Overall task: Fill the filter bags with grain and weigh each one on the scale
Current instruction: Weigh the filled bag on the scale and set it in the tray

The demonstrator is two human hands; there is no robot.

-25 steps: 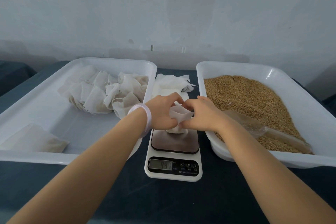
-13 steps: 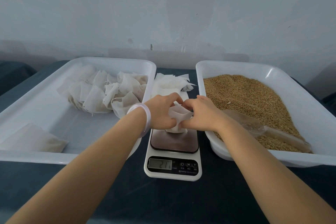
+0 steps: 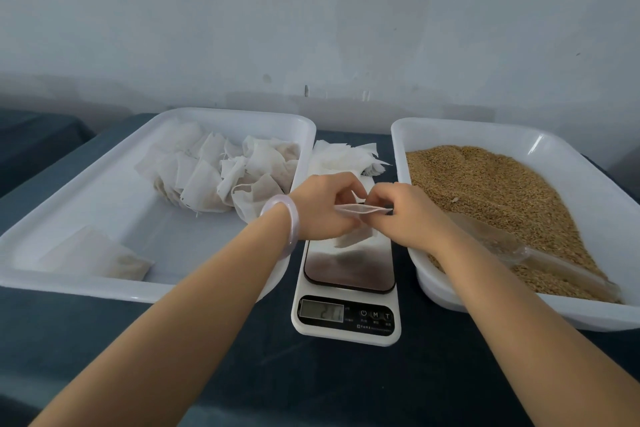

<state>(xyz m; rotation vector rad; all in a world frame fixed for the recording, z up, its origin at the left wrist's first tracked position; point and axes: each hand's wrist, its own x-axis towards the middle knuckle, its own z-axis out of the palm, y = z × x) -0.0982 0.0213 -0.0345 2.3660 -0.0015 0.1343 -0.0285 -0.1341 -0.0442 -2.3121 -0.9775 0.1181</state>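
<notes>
Left hand and right hand, close together, pinched the filter bag by its mouth above the scale. Grain at scale's 3 o'clock, filled bags at 10 o'clock.

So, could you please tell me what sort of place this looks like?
Probably a small hand-packing bench: a digital scale sits between a grain-filled tray and a tray of filter bags.
</notes>
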